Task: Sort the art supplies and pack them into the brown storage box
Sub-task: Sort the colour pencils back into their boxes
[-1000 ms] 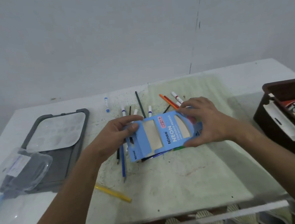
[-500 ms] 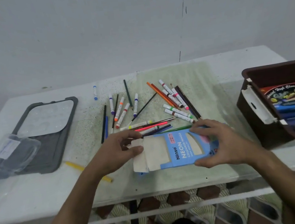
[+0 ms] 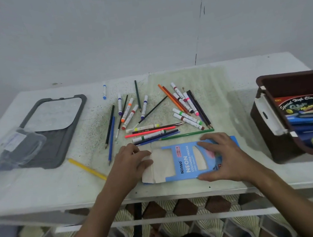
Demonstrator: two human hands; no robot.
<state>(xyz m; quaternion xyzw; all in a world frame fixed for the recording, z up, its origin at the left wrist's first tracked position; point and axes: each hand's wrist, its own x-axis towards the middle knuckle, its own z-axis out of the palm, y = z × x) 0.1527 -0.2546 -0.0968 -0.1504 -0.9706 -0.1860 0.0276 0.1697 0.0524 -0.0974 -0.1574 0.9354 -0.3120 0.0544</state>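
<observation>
A blue "Neon coloured pencils" carton (image 3: 186, 161) lies flat near the table's front edge, its pale flap open to the left. My left hand (image 3: 131, 164) pinches that flap. My right hand (image 3: 224, 157) grips the carton's right end, fingers curled over its far and near edges. Behind the carton lie several loose markers and coloured pencils (image 3: 153, 132). The brown storage box (image 3: 275, 124) stands at the right with a colourful supply pack (image 3: 310, 106) inside.
A grey lid (image 3: 55, 129) lies at the left with a clear plastic case (image 3: 13, 152) overlapping it. A yellow pencil (image 3: 87, 169) sits left of my left hand, a blue-capped marker (image 3: 104, 91) near the wall. The table's front edge is close.
The carton has come down from above the pencils to the table's near edge, and its left flap is now folded open. The loose markers and pencils are uncovered.
</observation>
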